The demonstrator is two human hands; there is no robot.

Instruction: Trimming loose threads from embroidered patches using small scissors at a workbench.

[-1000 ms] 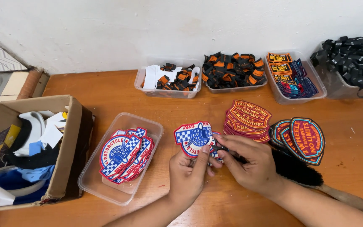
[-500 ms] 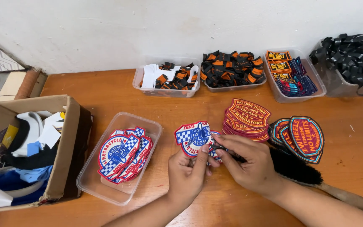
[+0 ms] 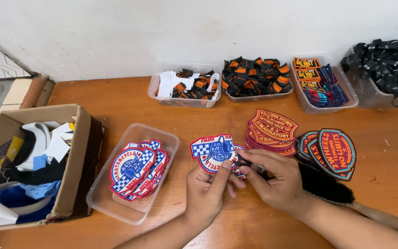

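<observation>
Here the left hand (image 3: 207, 191) is gripping a blue-and-white checkered patch (image 3: 213, 151), thumb lying across its lower edge, holding it just above the wooden table (image 3: 130, 103). The right hand (image 3: 272, 177) is pinching a small dark tool (image 3: 247, 163) against the patch's right edge, fingers curled tight. Behind the right wrist a black brush (image 3: 325, 184) is lying. Just past the patch, a stack of red oval patches (image 3: 272, 129) is sitting, with shield-shaped patches (image 3: 332, 151) beside it. Left of the hands, a clear plastic tray (image 3: 116, 210) is holding more checkered patches (image 3: 134, 168).
</observation>
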